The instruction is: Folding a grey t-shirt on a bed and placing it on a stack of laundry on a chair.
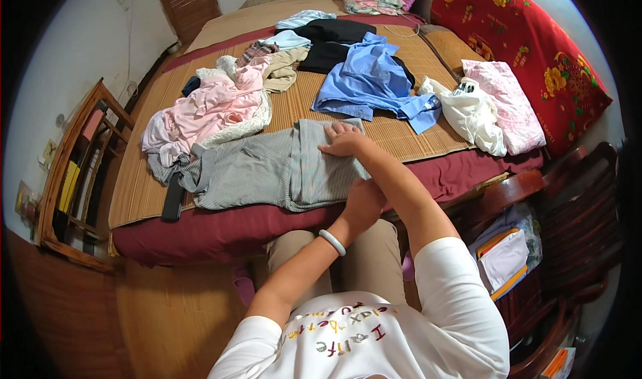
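A grey-and-white striped garment (261,173) lies along the near edge of the bed, its right part folded over in layers. My right hand (342,139) rests palm down on the folded part, fingers apart, near its upper right corner. Below it, my left hand (365,201), with a pale bangle (332,242) on the wrist, is at the lower right corner of the garment. Its fingers are largely hidden, so whether they grip the cloth cannot be told. A dark oblong object (173,197) lies by the garment's left end.
Pink clothes (215,103) lie heaped at left on the bamboo mat (135,178). Farther back are a blue shirt (368,78), black garments (336,30) and khaki cloth (286,68). White cloth (474,113) and a pink quilted item (506,103) lie right. A wooden chair (577,198) stands at right.
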`<state>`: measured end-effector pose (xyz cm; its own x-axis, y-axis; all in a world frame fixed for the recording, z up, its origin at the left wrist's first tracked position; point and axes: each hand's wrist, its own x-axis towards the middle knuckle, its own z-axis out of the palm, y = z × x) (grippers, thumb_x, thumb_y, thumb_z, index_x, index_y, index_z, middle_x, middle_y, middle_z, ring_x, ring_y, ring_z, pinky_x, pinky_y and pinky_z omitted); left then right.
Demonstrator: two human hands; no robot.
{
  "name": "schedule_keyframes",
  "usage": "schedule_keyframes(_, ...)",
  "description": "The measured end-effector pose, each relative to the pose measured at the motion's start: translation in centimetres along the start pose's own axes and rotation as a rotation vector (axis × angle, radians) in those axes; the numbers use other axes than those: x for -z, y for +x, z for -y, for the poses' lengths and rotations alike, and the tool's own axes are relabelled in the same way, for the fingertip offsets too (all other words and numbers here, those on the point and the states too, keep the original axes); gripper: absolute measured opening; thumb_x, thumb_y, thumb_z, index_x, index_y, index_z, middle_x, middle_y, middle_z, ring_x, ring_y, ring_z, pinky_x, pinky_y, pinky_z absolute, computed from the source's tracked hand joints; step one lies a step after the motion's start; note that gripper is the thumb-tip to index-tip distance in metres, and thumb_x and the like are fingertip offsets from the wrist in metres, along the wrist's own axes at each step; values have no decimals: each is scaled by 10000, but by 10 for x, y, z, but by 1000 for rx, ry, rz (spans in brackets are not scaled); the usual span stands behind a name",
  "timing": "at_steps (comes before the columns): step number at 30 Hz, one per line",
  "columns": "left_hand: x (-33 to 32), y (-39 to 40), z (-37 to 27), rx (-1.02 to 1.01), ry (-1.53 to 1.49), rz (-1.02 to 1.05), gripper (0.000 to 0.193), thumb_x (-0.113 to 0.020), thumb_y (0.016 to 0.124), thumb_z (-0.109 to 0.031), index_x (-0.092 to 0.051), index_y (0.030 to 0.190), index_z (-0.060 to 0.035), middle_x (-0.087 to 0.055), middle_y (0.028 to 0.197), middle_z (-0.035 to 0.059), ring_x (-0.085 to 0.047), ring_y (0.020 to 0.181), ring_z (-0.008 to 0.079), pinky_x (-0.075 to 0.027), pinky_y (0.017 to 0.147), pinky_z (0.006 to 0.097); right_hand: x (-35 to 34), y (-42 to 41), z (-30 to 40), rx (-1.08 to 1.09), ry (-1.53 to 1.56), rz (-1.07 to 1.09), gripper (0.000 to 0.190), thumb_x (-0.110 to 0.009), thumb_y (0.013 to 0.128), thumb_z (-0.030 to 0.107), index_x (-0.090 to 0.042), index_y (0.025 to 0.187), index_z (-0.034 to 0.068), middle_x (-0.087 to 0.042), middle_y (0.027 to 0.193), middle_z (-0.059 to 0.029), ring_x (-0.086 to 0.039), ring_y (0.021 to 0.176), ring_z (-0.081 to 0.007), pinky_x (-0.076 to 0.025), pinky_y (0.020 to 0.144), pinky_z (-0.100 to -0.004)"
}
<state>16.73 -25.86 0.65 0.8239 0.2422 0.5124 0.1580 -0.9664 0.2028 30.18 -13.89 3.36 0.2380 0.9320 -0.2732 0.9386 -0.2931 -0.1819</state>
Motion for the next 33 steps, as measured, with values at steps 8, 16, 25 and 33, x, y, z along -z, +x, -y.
schedule_keyframes(8, 21, -7, -15, 4, 62, -102, 269, -634, 830, -161, -667, 1084, -75, -621, 1085, 62, -631, 878, 258, -492, 751, 405, -3, -3, -6, -7, -22, -6, 918, -411, 914, 724, -169, 1609, 175, -127, 1668, -144, -93, 1544, -328, -91, 1225, -538)
schedule_keyframes(16, -13, 6, 9, 49, 29, 61, 155, -634, 838, -195, -689, 914, -72, -674, 973, 110, -673, 862, 275, -537, 707, 412, 10, 10, 4, 1, -107, 94, 948, -418, 890, 754, -170, 1610, 190, -122, 1668, -144, -125, 1537, -336, -151, 1216, -537)
schedule_keyframes(25, -63, 30, -37, -151, -241, -457, 186, -610, 892, -208, -669, 1026, -94, -695, 915, 117, -684, 877, 332, -538, 748, 414, 12, 24, 3, -101, -96, 121, 932, -412, 890, 740, -262, 1582, 133, -204, 1644, -169, -229, 1510, -342, -206, 1215, -515)
schedule_keyframes(33, -12, -8, -55, -271, -352, 409, 211, -648, 870, -189, -679, 1044, -73, -688, 1020, 120, -640, 1073, 327, -510, 894, 414, -36, -19, -24, 39, -2, -487, 772, -420, 967, 630, -424, 1497, 69, -366, 1581, -147, -296, 1487, -300, -170, 1203, -559)
